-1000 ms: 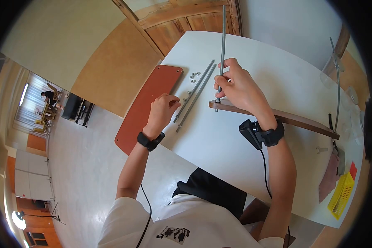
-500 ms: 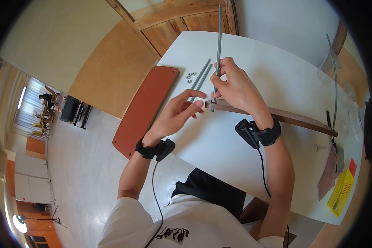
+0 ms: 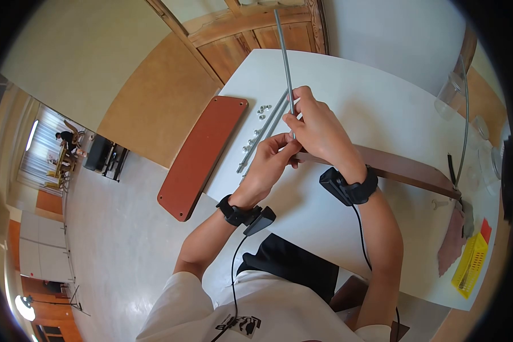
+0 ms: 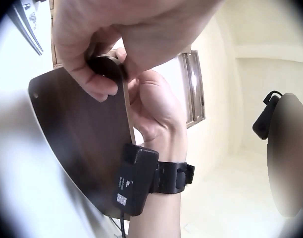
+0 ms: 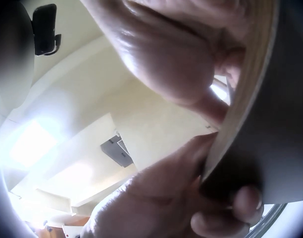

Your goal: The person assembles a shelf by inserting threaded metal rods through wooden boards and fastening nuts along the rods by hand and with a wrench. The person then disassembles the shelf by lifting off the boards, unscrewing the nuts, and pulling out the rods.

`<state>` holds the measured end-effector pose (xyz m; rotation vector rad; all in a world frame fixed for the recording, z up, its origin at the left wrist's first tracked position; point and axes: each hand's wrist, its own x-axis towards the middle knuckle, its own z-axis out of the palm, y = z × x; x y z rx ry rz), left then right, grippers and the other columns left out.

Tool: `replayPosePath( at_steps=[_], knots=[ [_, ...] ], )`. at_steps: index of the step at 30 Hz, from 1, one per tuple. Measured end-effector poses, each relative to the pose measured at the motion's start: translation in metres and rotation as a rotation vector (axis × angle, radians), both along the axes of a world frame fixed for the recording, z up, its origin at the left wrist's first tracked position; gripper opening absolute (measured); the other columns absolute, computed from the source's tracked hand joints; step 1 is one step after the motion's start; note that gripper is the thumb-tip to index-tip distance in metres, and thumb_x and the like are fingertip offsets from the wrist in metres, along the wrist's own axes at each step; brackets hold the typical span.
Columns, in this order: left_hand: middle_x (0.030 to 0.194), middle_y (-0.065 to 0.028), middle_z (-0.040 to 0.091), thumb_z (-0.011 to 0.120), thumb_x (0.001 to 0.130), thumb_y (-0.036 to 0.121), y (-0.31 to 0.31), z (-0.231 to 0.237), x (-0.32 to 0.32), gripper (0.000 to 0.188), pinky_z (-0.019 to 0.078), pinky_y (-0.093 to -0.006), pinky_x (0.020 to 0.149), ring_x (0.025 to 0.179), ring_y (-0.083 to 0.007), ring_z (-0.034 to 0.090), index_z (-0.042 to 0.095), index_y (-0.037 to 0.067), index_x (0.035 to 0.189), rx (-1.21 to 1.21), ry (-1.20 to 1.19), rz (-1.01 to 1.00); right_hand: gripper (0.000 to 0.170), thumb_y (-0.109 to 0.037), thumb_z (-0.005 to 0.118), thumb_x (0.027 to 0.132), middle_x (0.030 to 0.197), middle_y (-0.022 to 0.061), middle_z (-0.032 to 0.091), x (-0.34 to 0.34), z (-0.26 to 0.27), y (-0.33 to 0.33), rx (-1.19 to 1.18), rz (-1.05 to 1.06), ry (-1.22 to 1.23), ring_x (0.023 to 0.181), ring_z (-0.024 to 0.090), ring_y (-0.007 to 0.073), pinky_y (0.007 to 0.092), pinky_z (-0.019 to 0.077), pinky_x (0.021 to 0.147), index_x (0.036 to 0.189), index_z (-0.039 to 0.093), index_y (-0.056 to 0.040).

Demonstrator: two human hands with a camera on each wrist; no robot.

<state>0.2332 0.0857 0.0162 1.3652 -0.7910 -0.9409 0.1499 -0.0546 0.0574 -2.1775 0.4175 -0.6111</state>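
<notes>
A dark brown wooden board (image 3: 402, 165) with a rounded end stands tilted over the white table. My right hand (image 3: 319, 126) pinches a long metal rod (image 3: 284, 51) that rises from the board's near-left corner and leans left. Just below it, my left hand (image 3: 266, 166) grips that same corner. In the left wrist view its fingers curl over the flat face of the board (image 4: 82, 131), and they cover the rod's lower end. The right wrist view has left fingertips (image 5: 248, 203) against the board's face, with the thumb side at the edge.
Two more rods (image 3: 262, 134) lie left of the hands, beside several small metal nuts (image 3: 261, 117). A reddish-brown panel (image 3: 202, 157) with corner holes lies at the table's left edge. On the right are a wrench (image 3: 439, 203), a pink cloth (image 3: 451, 242), a yellow basket (image 3: 470, 265) and another upright rod (image 3: 466, 125).
My left hand has moved right from above the loose rods to the board's corner and now grips it. The rod in my right hand has tipped left, and the board has tilted.
</notes>
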Motion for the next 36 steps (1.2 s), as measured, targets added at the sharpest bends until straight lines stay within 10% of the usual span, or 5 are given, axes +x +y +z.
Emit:
replayPosePath(
  at_steps=[7, 9, 12, 17, 36],
  knots=[
    [0.094, -0.0051, 0.071, 0.060, 0.105, 0.021, 0.002, 0.002, 0.000, 0.023, 0.0494, -0.0269, 0.079, 0.082, -0.0096, 0.061, 0.071, 0.000, 0.104, -0.105, -0.066, -0.019, 0.063, -0.026, 0.074, 0.094, 0.105, 0.0302, 0.068, -0.043, 0.017, 0.002, 0.187, 0.297, 0.037, 0.093, 0.072, 0.0396, 0.0438, 0.0582, 0.080, 0.132, 0.042, 0.0144],
    [0.094, -0.0053, 0.072, 0.061, 0.105, 0.022, 0.001, 0.006, -0.006, 0.024, 0.0500, -0.0272, 0.079, 0.084, -0.0097, 0.062, 0.071, 0.000, 0.104, -0.052, -0.070, 0.019, 0.095, -0.030, 0.078, 0.090, 0.152, 0.0321, 0.042, -0.063, 0.010, -0.006, -0.069, 0.353, 0.089, 0.139, 0.049, 0.0399, 0.0403, 0.0450, 0.110, 0.158, 0.022, 0.0070],
    [0.095, -0.0058, 0.073, 0.062, 0.105, 0.025, 0.003, 0.001, -0.005, 0.027, 0.0509, -0.0275, 0.080, 0.086, -0.0098, 0.064, 0.072, -0.001, 0.105, 0.006, -0.070, 0.045, 0.105, -0.028, 0.082, 0.083, 0.153, 0.0319, 0.039, -0.082, -0.003, -0.023, -0.480, 0.262, 0.227, 0.131, 0.056, 0.0417, 0.0417, 0.0471, 0.109, 0.157, 0.019, 0.0109],
    [0.098, -0.0057, 0.074, 0.063, 0.105, 0.030, 0.003, -0.003, -0.001, 0.030, 0.0508, -0.0266, 0.078, 0.086, -0.0094, 0.065, 0.074, 0.002, 0.106, 0.022, -0.085, 0.029, 0.029, 0.002, 0.066, 0.084, 0.106, 0.0223, 0.069, -0.076, -0.030, -0.009, -0.610, 0.212, 0.327, 0.106, 0.068, 0.0373, 0.0449, 0.0558, 0.087, 0.112, 0.062, 0.0060],
    [0.085, 0.0022, 0.062, 0.059, 0.106, 0.027, 0.039, 0.007, 0.047, 0.033, 0.0381, -0.0217, 0.063, 0.071, -0.0045, 0.046, 0.077, 0.001, 0.111, 0.242, -0.313, 0.109, 0.025, 0.008, 0.055, 0.084, 0.107, 0.0231, 0.069, -0.083, -0.013, 0.000, -0.556, 0.357, 0.483, 0.097, 0.067, 0.0406, 0.0465, 0.0552, 0.084, 0.107, 0.061, 0.0095]
  ],
)
